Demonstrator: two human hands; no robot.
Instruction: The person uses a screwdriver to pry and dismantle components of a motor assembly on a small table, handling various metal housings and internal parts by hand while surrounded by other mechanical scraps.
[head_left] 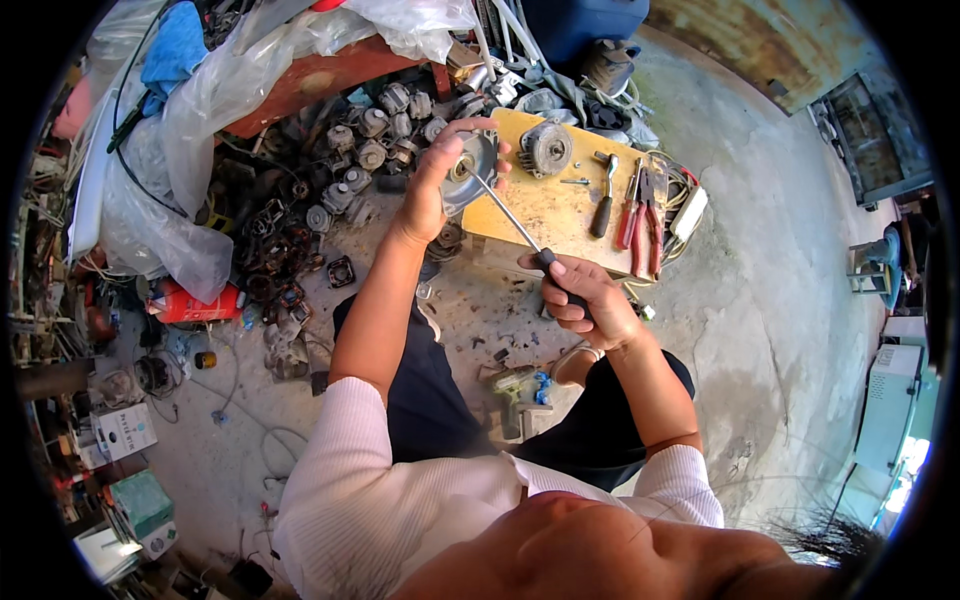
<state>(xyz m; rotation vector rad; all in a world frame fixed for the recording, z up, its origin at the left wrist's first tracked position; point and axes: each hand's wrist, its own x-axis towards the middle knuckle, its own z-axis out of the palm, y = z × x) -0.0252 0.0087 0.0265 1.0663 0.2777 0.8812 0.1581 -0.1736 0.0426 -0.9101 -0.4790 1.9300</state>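
In my left hand is a round metal end cover, probably from a motor, tilted up over the left edge of a low wooden-topped table. My fingers wrap its rim. My right hand grips the black handle of a long-shafted screwdriver. The screwdriver's tip reaches the middle of the cover; whether it touches is too small to tell. On the tabletop a metal motor body sits beyond the screwdriver. A small bolt, a ratchet wrench and red-handled pliers lie right of it.
Several used motor parts are heaped on the floor left of the table. A coiled cable with a white power strip rests by its right edge. A green power drill stands between my feet. A red container lies farther left.
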